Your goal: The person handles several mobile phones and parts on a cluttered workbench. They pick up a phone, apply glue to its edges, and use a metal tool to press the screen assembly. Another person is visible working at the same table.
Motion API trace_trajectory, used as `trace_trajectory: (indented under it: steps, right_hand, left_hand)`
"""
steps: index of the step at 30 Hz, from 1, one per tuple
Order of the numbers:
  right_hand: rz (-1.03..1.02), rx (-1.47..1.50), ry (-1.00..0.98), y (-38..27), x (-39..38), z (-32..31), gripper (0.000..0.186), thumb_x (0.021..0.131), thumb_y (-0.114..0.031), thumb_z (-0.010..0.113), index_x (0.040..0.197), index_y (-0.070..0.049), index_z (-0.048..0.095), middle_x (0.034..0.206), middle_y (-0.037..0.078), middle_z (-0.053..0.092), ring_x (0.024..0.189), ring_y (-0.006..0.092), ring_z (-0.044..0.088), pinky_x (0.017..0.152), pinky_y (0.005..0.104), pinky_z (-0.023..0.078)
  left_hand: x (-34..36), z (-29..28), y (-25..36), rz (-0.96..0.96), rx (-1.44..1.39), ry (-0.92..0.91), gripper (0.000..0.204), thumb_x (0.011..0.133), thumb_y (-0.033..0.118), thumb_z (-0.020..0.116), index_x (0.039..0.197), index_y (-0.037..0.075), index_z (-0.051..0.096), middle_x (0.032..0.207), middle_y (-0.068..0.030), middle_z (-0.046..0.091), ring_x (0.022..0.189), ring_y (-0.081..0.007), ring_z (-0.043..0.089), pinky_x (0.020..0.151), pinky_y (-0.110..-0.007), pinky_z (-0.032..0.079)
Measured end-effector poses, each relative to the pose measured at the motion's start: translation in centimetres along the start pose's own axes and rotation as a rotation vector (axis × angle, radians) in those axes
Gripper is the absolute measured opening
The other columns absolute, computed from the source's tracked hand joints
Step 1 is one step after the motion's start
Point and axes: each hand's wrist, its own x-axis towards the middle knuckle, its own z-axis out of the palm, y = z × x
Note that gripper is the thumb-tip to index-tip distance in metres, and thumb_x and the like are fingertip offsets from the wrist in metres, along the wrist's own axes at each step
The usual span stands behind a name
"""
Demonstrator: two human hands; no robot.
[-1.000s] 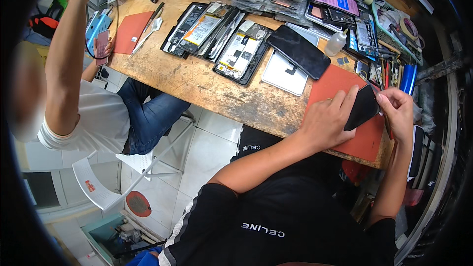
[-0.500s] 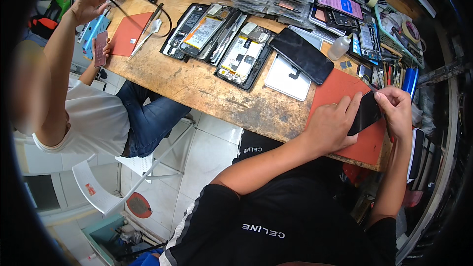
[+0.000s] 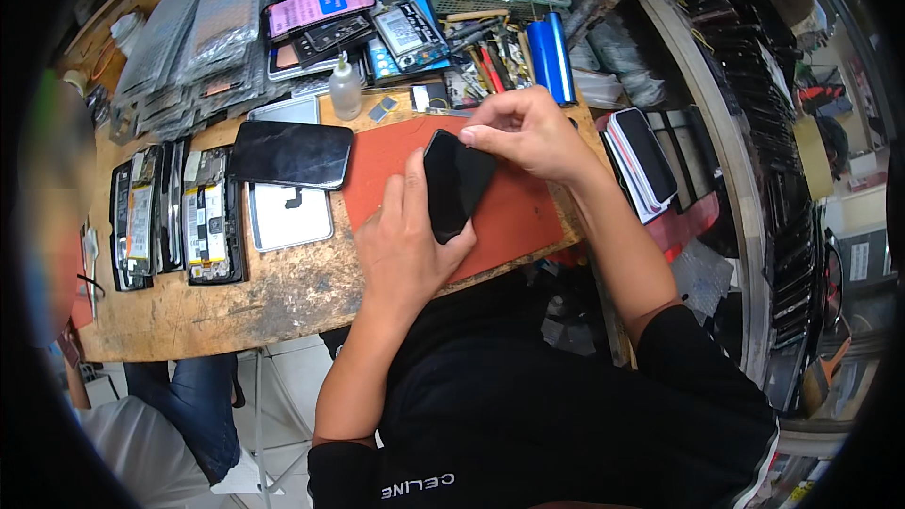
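Observation:
A black smartphone (image 3: 451, 190) stands tilted over an orange-red mat (image 3: 518, 217), its dark glass showing. My left hand (image 3: 407, 236) grips its left and lower edges between thumb and fingers. At the upper corner, my right hand (image 3: 523, 132) is closed in a pinch; its thumb meets the phone's edge, and anything between the fingertips is hidden. Left of the mat, a large black glass-fronted device (image 3: 292, 155) overlaps a white panel (image 3: 306, 224). Further left lie opened phones with bare batteries (image 3: 209, 226).
A clear squeeze bottle (image 3: 346, 92) stands beyond the mat. Behind are stacked bubble-wrap packets (image 3: 179, 47), several phones, a green basket (image 3: 490, 2), assorted tools and a blue cylinder (image 3: 551, 58). More phones (image 3: 646, 160) are stacked at right. Another person in a white shirt (image 3: 141, 448) sits at lower left.
My view has swung right, so the bench appears shifted left. Both hands stay at the smartphone, the left gripping it and the right pinching at its upper corner.

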Motion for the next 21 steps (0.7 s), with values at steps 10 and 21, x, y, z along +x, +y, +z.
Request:
trace_trajectory:
  steps: [10, 21]
  right_hand:
    - [0.029, 0.084, -0.069, 0.2, 0.8, 0.0, 0.016, 0.094, -0.013, 0.081, 0.095, 0.002, 0.079, 0.084, 0.004, 0.076, 0.077, 0.0081, 0.068, 0.07, 0.0256, 0.055]
    - [0.046, 0.212, -0.015, 0.8, -0.2, -0.4, 0.017, 0.097, -0.016, 0.079, 0.098, 0.001, 0.077, 0.086, 0.003, 0.074, 0.073, 0.0077, 0.065, 0.067, 0.0248, 0.053]
  left_hand:
    - [-0.3, 0.1, 0.3, -0.031, 0.02, 0.037, 0.093, 0.073, 0.03, 0.088, 0.152, 0.002, 0.048, 0.101, -0.0123, 0.06, 0.079, -0.0335, 0.072, 0.067, -0.044, 0.06]
    - [-0.2, 0.4, 0.4, -0.049, 0.041, 0.036, 0.091, 0.071, 0.029, 0.088, 0.15, 0.005, 0.049, 0.101, -0.013, 0.061, 0.078, -0.0361, 0.072, 0.064, -0.046, 0.059]
